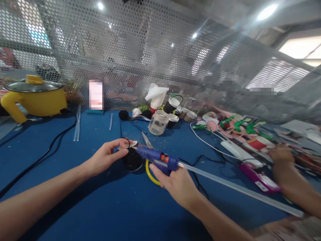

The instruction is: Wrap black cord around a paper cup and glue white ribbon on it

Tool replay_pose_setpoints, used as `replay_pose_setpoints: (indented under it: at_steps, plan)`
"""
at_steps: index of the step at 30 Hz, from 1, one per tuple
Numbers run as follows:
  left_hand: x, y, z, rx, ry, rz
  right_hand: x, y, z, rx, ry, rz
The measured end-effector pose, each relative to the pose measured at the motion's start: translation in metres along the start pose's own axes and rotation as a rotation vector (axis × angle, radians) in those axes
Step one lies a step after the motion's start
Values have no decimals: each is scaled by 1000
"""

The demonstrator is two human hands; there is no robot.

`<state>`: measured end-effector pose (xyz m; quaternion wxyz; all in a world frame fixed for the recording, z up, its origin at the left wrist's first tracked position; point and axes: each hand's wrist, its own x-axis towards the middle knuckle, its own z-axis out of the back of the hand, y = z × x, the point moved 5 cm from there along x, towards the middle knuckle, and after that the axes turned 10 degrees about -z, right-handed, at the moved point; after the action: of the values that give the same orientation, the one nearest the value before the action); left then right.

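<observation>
Two hands meet over the blue table (pixel 100 207), and we see them working close together. Our right hand (pixel 175 184) is wrapped around the grip of a blue glue gun (pixel 156 159), fingers closed on the handle, a yellow loop showing under it. A long clear glue stick (pixel 238 189) runs out of the back of the gun, past the wrist and off to the right, low over the table. The gun's nozzle points left, and its tip sits right at the small pale piece (pixel 132 144) that our left hand (pixel 107 155) pinches between thumb and fingertips. Just below that pinch a round black object (pixel 132 160) lies on the table, touching or nearly touching the fingers. A glass jar (pixel 157 123) stands beyond the gun, and a yellow pot (pixel 35 97) sits far left. Another person's hand (pixel 282 157) rests at the right edge.
</observation>
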<state>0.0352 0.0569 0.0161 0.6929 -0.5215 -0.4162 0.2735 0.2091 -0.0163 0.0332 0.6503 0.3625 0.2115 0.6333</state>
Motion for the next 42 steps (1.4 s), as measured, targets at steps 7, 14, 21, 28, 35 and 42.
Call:
replay_pose_setpoints:
  at_steps: [7, 14, 21, 28, 35, 42]
  plan:
    - [2, -1, 2, -32, 71, -25, 3, -3, 2, 27, 79, -71]
    - [1, 1, 2, -55, 100, -19, 4, -5, -3, 105, 124, -156]
    - [1, 2, 2, -76, 104, -31, 4, -4, 0, 132, 146, -157]
    - [1, 2, 3, -85, 120, -20, 3, -5, -4, 158, 176, -212]
    - [1, 3, 4, -95, 115, 1, 8, -4, 2, 188, 153, -196]
    - [1, 2, 3, -99, 121, 6, 8, -5, 0, 187, 152, -204]
